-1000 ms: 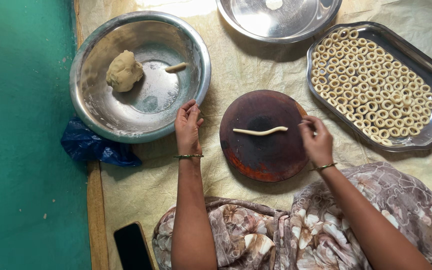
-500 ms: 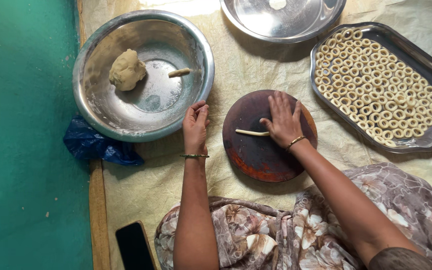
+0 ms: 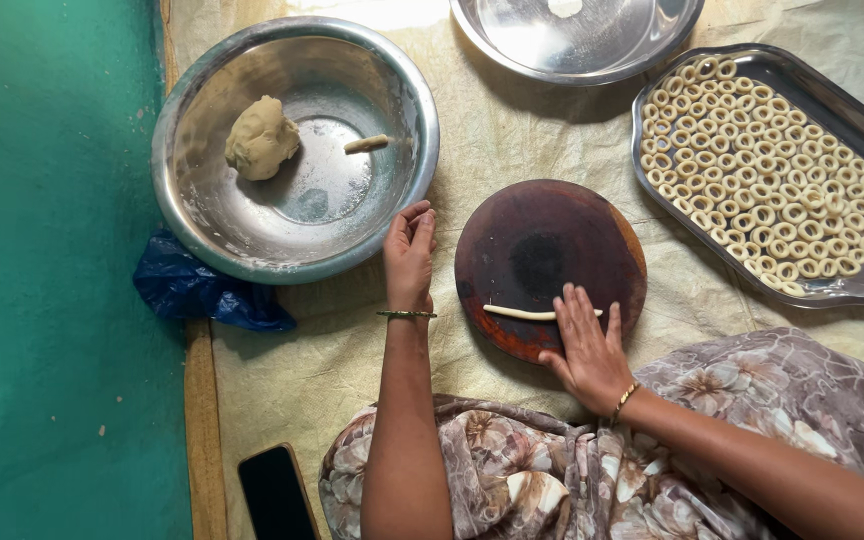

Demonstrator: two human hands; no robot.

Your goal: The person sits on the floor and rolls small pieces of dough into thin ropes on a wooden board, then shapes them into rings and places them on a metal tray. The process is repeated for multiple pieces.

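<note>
The right hand (image 3: 590,350) is laid flat, fingers extended and palm down, over a thin pale dough rope (image 3: 517,313) on the near edge of a round dark wooden board (image 3: 549,262); nothing is clasped, so the grip is wide and pressing rather than closed. The rope's left end shows free of the fingers, its right tip just beyond them. The left hand (image 3: 409,254) rests open, fingers together, on the cloth between the board and a large steel bowl (image 3: 184,215), holding nothing. An even rope is judged to call for light, uniform pressure across all fingers, the stroke kept well within the board, since the rope lies close to the near rim.

In the bowl, far left, a dough lump (image 3: 261,138) and a small dough piece (image 3: 366,144) are seen apart. To the right, a steel tray (image 3: 857,112) is filled with small dough rings (image 3: 767,175); at the far edge a steel plate (image 3: 582,45) is partly shown. Everything is set on a cream cloth (image 3: 492,135) spread over a green floor (image 3: 47,300), with a crumpled blue bag (image 3: 197,295) under the bowl's near-left rim and a dark phone (image 3: 277,495) near the patterned garment (image 3: 562,470).
</note>
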